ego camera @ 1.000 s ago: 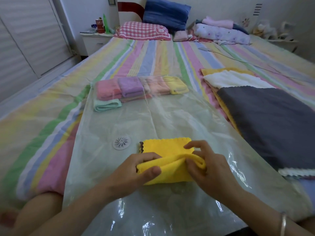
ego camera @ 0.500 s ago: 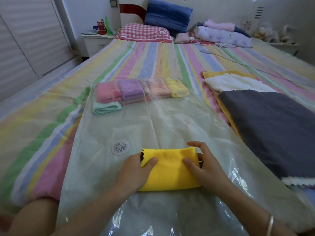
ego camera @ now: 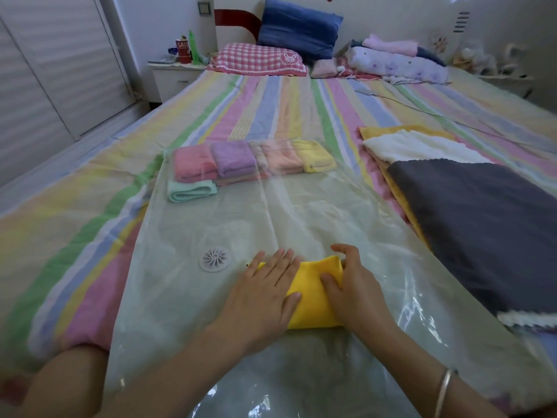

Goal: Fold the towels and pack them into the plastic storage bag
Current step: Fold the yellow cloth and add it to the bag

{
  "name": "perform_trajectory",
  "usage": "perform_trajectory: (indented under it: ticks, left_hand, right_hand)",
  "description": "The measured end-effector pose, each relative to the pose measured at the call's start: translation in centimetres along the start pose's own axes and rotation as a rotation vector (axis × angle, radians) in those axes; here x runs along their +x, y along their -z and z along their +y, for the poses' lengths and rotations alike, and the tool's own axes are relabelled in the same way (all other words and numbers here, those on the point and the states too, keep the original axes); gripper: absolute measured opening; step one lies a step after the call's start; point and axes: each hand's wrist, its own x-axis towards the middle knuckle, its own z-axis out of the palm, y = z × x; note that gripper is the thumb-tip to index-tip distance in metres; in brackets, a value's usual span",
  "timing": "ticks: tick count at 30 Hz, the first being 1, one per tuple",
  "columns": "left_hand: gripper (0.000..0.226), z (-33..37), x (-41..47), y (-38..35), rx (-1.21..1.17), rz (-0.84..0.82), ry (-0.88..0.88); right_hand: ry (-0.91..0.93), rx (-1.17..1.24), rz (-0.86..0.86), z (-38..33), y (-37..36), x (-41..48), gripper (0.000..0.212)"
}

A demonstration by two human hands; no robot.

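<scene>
Just right of the valve (ego camera: 215, 259), the yellow towel (ego camera: 313, 300) lies crosswise atop the plastic storage bag (ego camera: 301, 212), the left hand (ego camera: 262, 300) pressing it flat-fingered, the right hand (ego camera: 352, 285) curling its grip round the farther end.

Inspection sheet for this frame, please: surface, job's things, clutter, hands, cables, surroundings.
Surface: striped bedspread, plastic storage bag laid flat on it.
Job's things: folded yellow towel on the bag; folded towels inside its far end; unfolded towel stack at right.
Clutter: pillows and rolled bedding at the far end.
Hands: left hand presses flat on the yellow towel; right hand grips its right end.
Cables: thin cable across the far right.
Surroundings: nightstand, wardrobe doors.
</scene>
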Motion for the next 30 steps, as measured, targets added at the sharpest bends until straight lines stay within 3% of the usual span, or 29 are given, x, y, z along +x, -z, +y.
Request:
perform_trajectory:
  ticks: [3,4,6,8,10,13,15,18,21,24,30]
  left_hand:
    - [0.074,-0.4,0.1,-0.8,-0.058,-0.043,0.000]
    - [0.076,-0.4,0.2,-0.8,-0.078,-0.027,-0.007]
    - [0.076,-0.8,0.2,-0.6,-0.186,-0.029,-0.002]
    - [0.066,-1.1,0.1,0.4,-0.507,-0.034,0.115]
    - [0.064,-1.2,-0.3,2.0,-0.756,0.152,0.212]
    - [0.057,0.2,-1.7,4.7,-0.640,0.437,0.163]
    - [0.034,2.1,-3.0,6.3,-0.565,0.474,0.060]
    - [0.013,4.5,-5.1,6.9,-0.489,0.357,-0.127]
    - [0.006,6.0,-6.7,5.6,-0.407,0.178,-0.245]
    - [0.022,6.8,-7.2,3.9,-0.341,0.024,-0.268]
    - [0.065,8.1,-6.6,3.5,-0.135,-0.167,-0.137]
  right_hand:
    - [0.400,-0.330,0.154,-0.8,0.4,-0.1,0.038]
    - [0.523,-0.405,0.136,-1.2,0.5,-0.1,0.030]
    - [0.640,-0.521,-0.080,-1.9,0.5,0.0,0.036]
    - [0.629,-0.610,-0.335,-2.2,0.6,0.4,0.057]
    - [0.592,-0.713,-0.466,-2.6,0.9,1.0,0.075]
    - [0.590,-0.761,-0.517,-3.3,0.6,1.6,0.083]
    - [0.548,-0.782,-0.541,-3.7,0.4,1.8,0.086]
    - [0.551,-0.824,-0.529,-4.1,0.3,2.1,0.067]
    - [0.546,-0.785,-0.502,-3.8,0.9,1.7,0.052]
    - [0.492,-0.783,-0.502,-3.0,1.8,1.0,0.058]
    - [0.310,-0.856,-0.514,-0.8,4.9,-0.5,0.053]
